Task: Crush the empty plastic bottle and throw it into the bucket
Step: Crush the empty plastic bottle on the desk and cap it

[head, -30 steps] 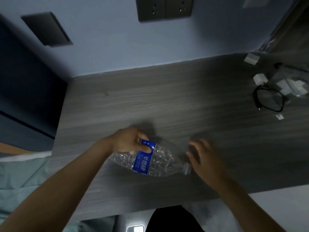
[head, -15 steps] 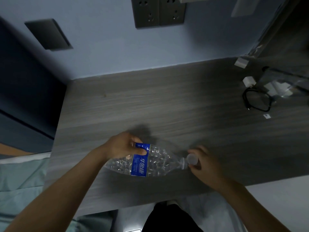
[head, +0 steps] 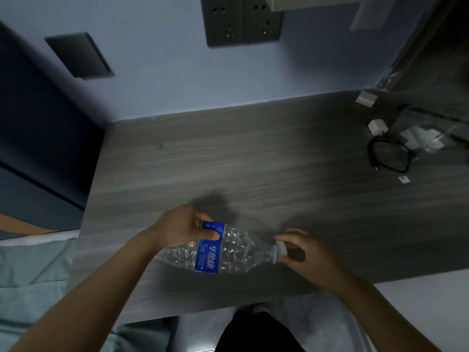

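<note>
An empty clear plastic bottle (head: 228, 252) with a blue label lies on its side above the grey wooden desk (head: 253, 153), its neck pointing right. My left hand (head: 182, 228) grips the bottle's body at the label, thumb on the blue band. My right hand (head: 307, 252) holds the white cap (head: 280, 248) at the neck between its fingers. No bucket is in view.
A black coiled cable (head: 388, 156), white charger plugs (head: 378, 127) and a clear plastic bag (head: 431, 133) lie at the desk's far right. Wall sockets (head: 241, 20) sit above the desk. Green bedding (head: 33, 280) lies to the left; the desk's near edge is close to my body.
My right hand moved in from beside the bottle and closed its fingers on the cap. The left hand kept its grip on the label. The view shifted slightly.
</note>
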The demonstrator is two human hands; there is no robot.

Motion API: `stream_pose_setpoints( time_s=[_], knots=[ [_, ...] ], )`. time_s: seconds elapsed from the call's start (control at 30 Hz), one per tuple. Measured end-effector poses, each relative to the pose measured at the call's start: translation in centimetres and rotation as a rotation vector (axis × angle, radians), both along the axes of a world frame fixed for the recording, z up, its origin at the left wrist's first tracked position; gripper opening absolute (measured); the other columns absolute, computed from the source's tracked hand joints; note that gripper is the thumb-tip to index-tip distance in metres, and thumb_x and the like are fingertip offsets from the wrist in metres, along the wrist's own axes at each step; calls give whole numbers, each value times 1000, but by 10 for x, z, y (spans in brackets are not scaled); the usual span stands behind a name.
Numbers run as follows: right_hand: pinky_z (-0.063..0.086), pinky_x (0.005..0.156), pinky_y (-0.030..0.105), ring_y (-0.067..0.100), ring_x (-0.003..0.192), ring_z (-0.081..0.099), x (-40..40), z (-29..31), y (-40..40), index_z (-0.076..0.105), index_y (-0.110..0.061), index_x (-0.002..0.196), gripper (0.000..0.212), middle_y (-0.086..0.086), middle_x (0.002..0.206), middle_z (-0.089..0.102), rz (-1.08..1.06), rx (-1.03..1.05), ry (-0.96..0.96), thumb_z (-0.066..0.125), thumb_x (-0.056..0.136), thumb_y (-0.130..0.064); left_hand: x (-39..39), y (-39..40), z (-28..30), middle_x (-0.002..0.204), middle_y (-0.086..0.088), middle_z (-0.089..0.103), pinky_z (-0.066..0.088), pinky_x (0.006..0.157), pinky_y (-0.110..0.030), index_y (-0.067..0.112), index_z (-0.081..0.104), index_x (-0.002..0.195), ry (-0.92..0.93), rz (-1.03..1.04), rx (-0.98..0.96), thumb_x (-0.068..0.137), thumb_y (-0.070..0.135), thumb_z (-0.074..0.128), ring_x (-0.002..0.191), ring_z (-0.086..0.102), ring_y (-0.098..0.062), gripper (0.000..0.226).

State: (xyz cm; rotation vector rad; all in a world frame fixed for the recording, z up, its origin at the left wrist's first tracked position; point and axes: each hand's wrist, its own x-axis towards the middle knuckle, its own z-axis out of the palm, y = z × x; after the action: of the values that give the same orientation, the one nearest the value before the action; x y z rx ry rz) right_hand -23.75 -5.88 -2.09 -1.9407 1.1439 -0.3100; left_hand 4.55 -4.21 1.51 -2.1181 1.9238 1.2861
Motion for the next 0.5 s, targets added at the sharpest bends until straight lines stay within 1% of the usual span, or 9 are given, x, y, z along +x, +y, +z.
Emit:
stream_pose_setpoints(
  time_s=[0.03, 0.07, 0.1, 0.17, 0.2, 0.27, 0.33, 0.43, 0.5],
  knots=[
    [42, 82, 4, -6, 85, 58, -1, 1, 0, 64, -15, 108, 41, -1, 107, 55, -17, 30, -46, 73, 69, -4, 0, 1, 1, 82, 5, 72, 50, 80, -36, 30, 69, 82, 8, 10, 3, 75, 46, 67, 69, 61, -4, 17],
    [40, 79, 0, -10, 82, 58, -3, 2, -1, 64, -17, 106, 42, -1, 104, 56, -34, 57, -85, 75, 68, -3, -1, 2, 2, 81, 4, 73, 51, 80, -37, 30, 70, 82, 22, 17, 6, 75, 45, 68, 66, 61, -2, 17],
    [39, 79, -3, -12, 86, 57, -5, 2, -2, 64, -18, 105, 43, -1, 102, 58, -47, 75, -114, 76, 67, -3, 0, 3, 3, 79, 5, 73, 52, 81, -38, 31, 70, 81, 39, 26, 9, 75, 44, 68, 64, 61, -2, 15],
    [36, 83, -4, -11, 98, 52, -7, 3, -4, 66, -16, 105, 42, -2, 103, 59, -55, 87, -140, 77, 65, -6, -1, 4, 4, 80, 4, 73, 52, 82, -40, 31, 70, 82, 70, 46, 18, 75, 42, 69, 66, 63, -6, 13],
    [36, 83, -4, -10, 99, 52, -7, 3, -6, 67, -17, 104, 42, -3, 103, 58, -65, 106, -158, 78, 65, -5, -1, 4, 5, 82, 3, 74, 53, 83, -42, 29, 70, 85, 77, 52, 20, 76, 41, 69, 69, 65, -10, 15],
    [40, 81, -1, -12, 90, 57, -8, 6, -7, 65, -25, 101, 46, -4, 104, 56, -94, 189, -217, 78, 63, -2, -1, 3, 5, 85, 0, 74, 52, 84, -44, 27, 70, 87, 75, 62, 19, 77, 40, 68, 77, 67, -16, 17],
    [44, 78, 2, -13, 81, 60, -7, 7, -6, 64, -31, 95, 49, -4, 102, 55, -104, 249, -256, 79, 61, 0, -1, 4, 4, 84, -1, 74, 53, 83, -45, 29, 69, 82, 85, 75, 22, 76, 39, 68, 79, 68, -21, 11],
    [46, 74, 2, -6, 75, 60, -7, 6, -5, 63, -28, 98, 50, 5, 101, 59, -120, 283, -278, 78, 60, 3, 0, 6, 3, 80, -1, 73, 54, 80, -46, 30, 69, 80, 110, 92, 29, 76, 38, 69, 74, 69, -21, 9],
    [47, 72, 4, -2, 73, 60, -7, 6, -3, 64, -29, 96, 49, 12, 98, 63, -146, 305, -306, 77, 61, 3, 0, 7, 3, 75, 1, 72, 55, 78, -47, 29, 69, 80, 137, 113, 30, 76, 39, 69, 72, 69, -22, 11]
  ],
)
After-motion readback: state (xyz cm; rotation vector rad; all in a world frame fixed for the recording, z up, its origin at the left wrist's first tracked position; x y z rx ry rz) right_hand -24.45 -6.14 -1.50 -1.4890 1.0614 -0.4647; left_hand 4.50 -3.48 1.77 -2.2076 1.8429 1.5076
